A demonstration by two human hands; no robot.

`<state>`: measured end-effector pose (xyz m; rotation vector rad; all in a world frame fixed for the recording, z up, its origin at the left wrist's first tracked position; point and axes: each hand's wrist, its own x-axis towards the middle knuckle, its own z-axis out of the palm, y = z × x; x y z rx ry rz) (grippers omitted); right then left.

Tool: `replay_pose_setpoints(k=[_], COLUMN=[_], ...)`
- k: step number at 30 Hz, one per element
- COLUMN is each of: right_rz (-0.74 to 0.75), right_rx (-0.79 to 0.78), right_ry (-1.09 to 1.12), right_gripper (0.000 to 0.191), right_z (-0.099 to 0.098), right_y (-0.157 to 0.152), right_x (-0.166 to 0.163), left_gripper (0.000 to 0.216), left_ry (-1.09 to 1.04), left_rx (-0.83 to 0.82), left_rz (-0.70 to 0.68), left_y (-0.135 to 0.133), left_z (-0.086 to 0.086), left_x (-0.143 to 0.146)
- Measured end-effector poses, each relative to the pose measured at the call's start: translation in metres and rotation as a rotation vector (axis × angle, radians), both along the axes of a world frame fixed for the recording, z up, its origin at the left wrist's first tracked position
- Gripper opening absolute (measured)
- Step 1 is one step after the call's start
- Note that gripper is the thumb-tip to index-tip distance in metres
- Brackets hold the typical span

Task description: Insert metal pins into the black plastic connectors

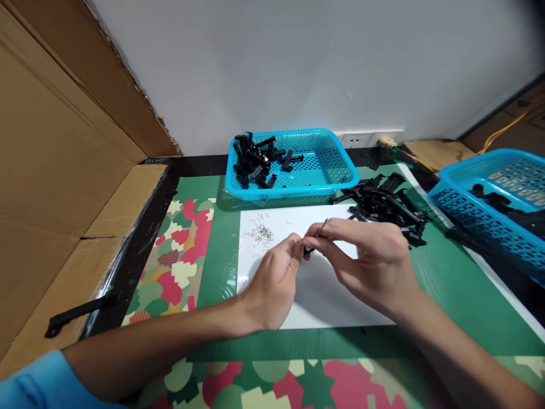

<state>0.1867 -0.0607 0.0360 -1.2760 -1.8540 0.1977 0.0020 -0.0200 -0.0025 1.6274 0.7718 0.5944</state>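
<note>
My left hand (275, 281) is closed, its thumb and fingers pinching a small black part (308, 250) above a white sheet of paper (340, 309). My fingers hide most of that part. My right hand (370, 255) meets it fingertip to fingertip, also closed. Between its thumb and forefinger sticks out a thin dark rod-like tool (322, 227); its lower end is covered. Left of my hands, a small heap of fine wire pieces (263, 233), which look like tiny springs, lies on the paper.
Behind the paper stands a blue basket (293, 192) with black plastic parts (255, 159) at its left side. A pile of similar parts (387, 204) lies to the right. Another blue basket (489, 213) is at far right. Cardboard (63, 142) walls the left; sockets (356, 140) are behind.
</note>
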Motion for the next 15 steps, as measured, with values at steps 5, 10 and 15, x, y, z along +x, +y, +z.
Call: replay_pose_setpoints(k=[5, 10, 15], right_rz=[-0.014, -0.101, -0.166], right_rx=[0.008, -0.024, -0.007], right_ry=[0.014, 0.188, 0.316], right_gripper=[0.020, 0.014, 0.007], right_z=[-0.0007, 0.0010, 0.0020], right_y=[-0.0005, 0.0002, -0.0037], right_x=[-0.0011, -0.0066, -0.0009], left_gripper=[0.045, 0.043, 0.040], left_ry=[-0.020, -0.022, -0.039], left_rx=[0.006, -0.001, -0.004], left_rz=[-0.003, 0.003, 0.017], left_y=[0.0003, 0.0012, 0.0023], left_z=[-0.0016, 0.0010, 0.0034], left_x=[0.0002, -0.0002, -0.0004])
